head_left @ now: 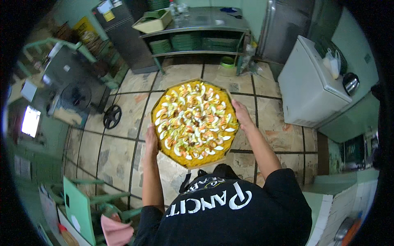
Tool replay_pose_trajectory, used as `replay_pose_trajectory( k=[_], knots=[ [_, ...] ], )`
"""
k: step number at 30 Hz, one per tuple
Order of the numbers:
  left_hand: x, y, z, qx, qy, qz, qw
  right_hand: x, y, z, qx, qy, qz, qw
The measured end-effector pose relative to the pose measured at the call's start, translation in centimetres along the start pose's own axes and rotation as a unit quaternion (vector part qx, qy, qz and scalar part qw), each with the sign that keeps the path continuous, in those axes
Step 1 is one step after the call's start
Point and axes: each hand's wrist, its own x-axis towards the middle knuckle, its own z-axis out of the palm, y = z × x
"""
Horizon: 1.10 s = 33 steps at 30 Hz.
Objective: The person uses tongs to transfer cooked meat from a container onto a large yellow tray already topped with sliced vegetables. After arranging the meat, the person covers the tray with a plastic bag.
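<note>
An octagonal tray (pixel 209 164) is held out in front of my body, above the tiled floor. It is filled with an orange-yellow dish (pixel 177 158), topped with many slices of boiled egg, what look like shrimp, green bits and brown crumbs. My left hand (pixel 151 141) grips the tray's left edge at the lower corner. Higher up on the opposite side, my right hand (pixel 242 115) clasps the right edge. Fingers of both hands are partly hidden under the tray. Both forearms reach forward from black short sleeves.
A metal table (pixel 201 22) with a cream bin (pixel 154 22) stands at the far wall. The white chest freezer (pixel 308 86) is on the right, a green chair (pixel 80 209) at lower left. A black handwheel (pixel 112 117) sits by the machine on the left.
</note>
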Motion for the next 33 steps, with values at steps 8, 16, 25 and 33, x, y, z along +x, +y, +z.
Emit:
replay_pose_trajectory(
  k=[8,16,25,33],
  knots=[
    [7.5,0.0,6.5,0.019,-0.075,-0.007,0.997,1.2,-0.5,-3.5,-0.045,0.13,-0.037,0.99],
    [9.5,-2.5,3.6,-0.047,-0.046,-0.01,0.998,1.2,-0.6,-1.8,-0.064,0.126,-0.032,0.989],
    [6.4,0.0,5.3,-0.095,-0.088,0.025,0.991,1.6,1.2,-4.4,-0.051,0.129,-0.032,0.99],
    [4.9,2.1,6.1,-0.023,-0.02,0.009,0.999,-1.4,-1.0,-1.9,0.008,0.118,-0.038,0.992]
  ],
)
